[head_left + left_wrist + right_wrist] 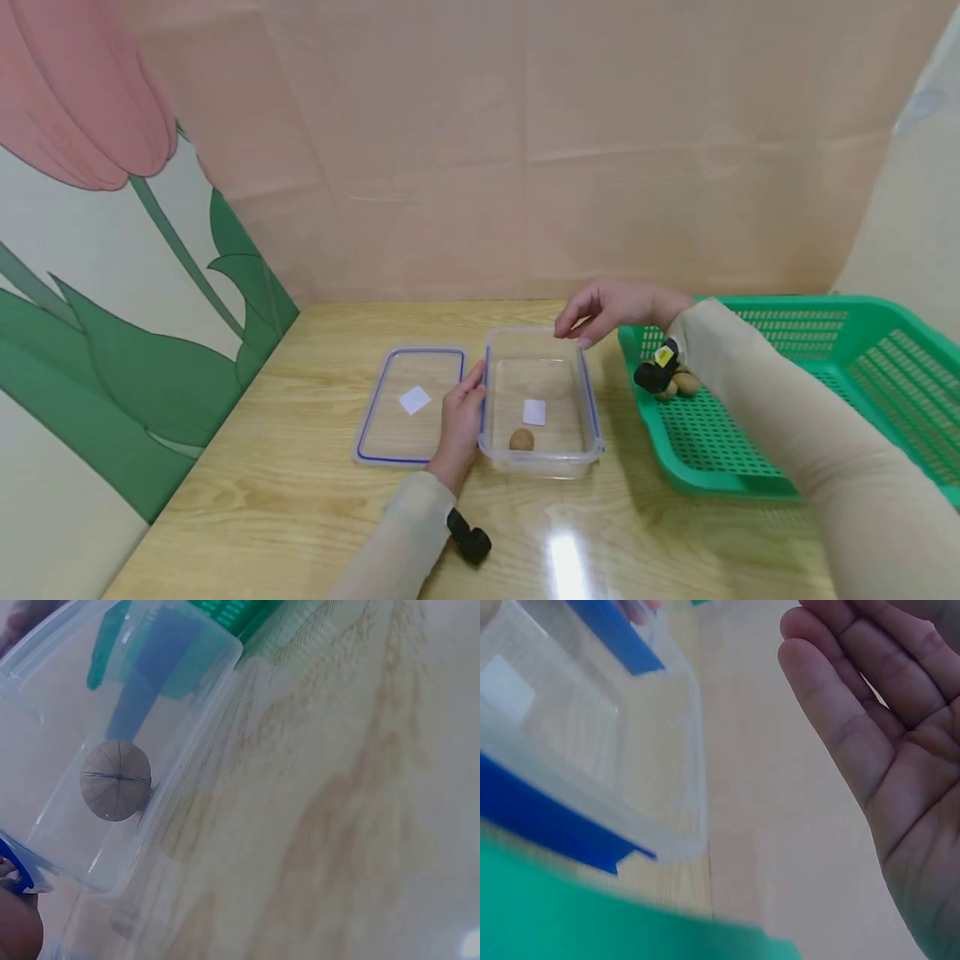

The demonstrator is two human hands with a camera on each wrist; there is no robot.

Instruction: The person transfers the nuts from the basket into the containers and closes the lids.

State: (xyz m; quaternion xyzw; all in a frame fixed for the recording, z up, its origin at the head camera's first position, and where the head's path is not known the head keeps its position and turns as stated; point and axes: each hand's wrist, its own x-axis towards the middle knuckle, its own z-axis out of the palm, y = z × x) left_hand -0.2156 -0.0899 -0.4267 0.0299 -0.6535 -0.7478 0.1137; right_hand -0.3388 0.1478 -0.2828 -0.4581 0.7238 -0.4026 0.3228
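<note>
A clear plastic food box [592, 429] with blue strips along its sides stands on the table. Inside it, a walnut [521, 439] lies by the near wall; the left wrist view shows this walnut [115, 781] through the plastic. My left hand [461, 421] touches the box's left side with its fingers fairly straight along the wall. Above the far right corner of the box is my right hand [611, 308], fingers loosely bent. Its palm [922, 795] shows in the right wrist view, and nothing is held there.
A clear lid [387, 425] with a blue seal lies left of the box. To the right stands a green basket [720, 483] with several walnuts [685, 384] in its left part, partly hidden by the right wrist camera. A papered wall [525, 167] rises behind the table.
</note>
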